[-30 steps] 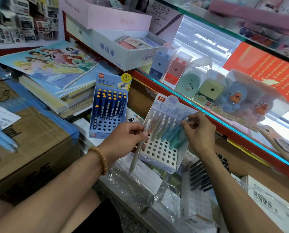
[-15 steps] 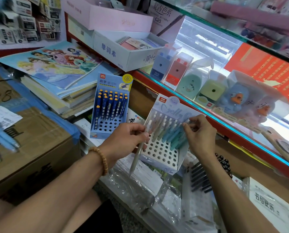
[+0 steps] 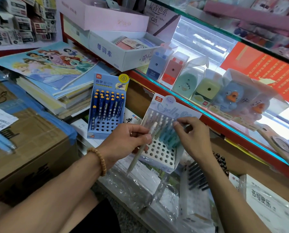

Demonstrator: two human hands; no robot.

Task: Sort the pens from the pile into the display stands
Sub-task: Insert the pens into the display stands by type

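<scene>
Our left hand [image 3: 123, 140] pinches a beige pen [image 3: 141, 148]. Right hand [image 3: 193, 137] fingers the pen tops in the LANTU "Jelly" stand [image 3: 159, 153]. Deli stand [image 3: 106, 105] sits behind.

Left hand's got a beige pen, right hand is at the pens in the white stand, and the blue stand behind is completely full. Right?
Not quite. The blue stand is only partly full: the head view shows empty holes across its front rows. The rest holds: the left hand grips a beige pen, and the right hand is at the pens in the white stand.
</scene>
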